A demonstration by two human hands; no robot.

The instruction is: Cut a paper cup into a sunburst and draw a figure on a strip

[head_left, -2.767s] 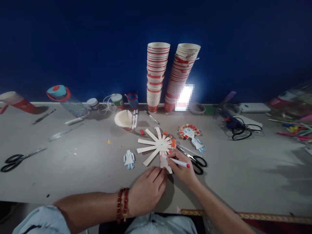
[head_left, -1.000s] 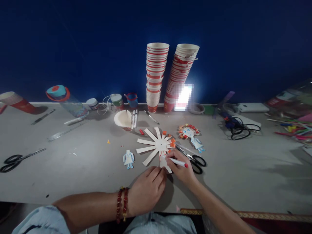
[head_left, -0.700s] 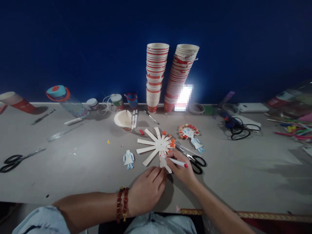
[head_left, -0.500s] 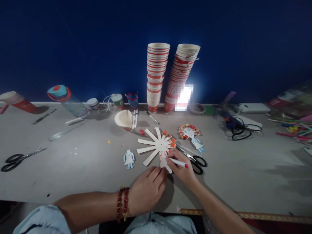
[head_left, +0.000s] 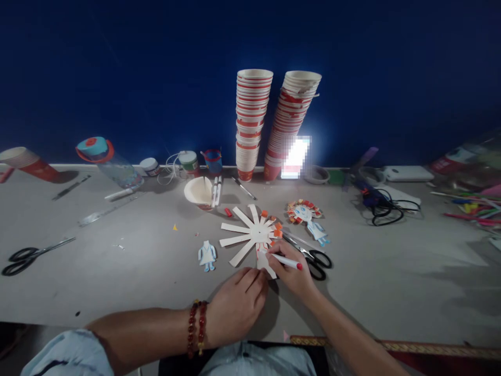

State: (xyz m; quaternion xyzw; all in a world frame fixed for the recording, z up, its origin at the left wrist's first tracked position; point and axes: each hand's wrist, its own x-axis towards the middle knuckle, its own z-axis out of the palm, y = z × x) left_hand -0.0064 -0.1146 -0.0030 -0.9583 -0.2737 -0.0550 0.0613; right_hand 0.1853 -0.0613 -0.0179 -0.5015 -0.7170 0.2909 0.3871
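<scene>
My right hand (head_left: 295, 279) grips a white marker (head_left: 285, 260) with a red end, its tip down on the broad bottom strip of a cut-open paper cup (head_left: 258, 233). Red curved lines show on that strip. Other strips fan out around the cup's round base, with small orange folded ends at the upper right. My left hand (head_left: 237, 300) lies palm down, fingertips on the lower edge of the same strip. To the left is a paper doll body (head_left: 207, 256) outlined in blue. Scissors (head_left: 313, 258) with black handles lie just beyond my right hand.
A finished paper doll (head_left: 304, 211) lies at the upper right. Two tall stacks of paper cups (head_left: 252, 122) stand against the blue wall. A cut cup (head_left: 198, 192), white markers (head_left: 216, 191), a red cap (head_left: 228, 212), a water bottle (head_left: 113, 162) and more scissors (head_left: 35, 255) are around.
</scene>
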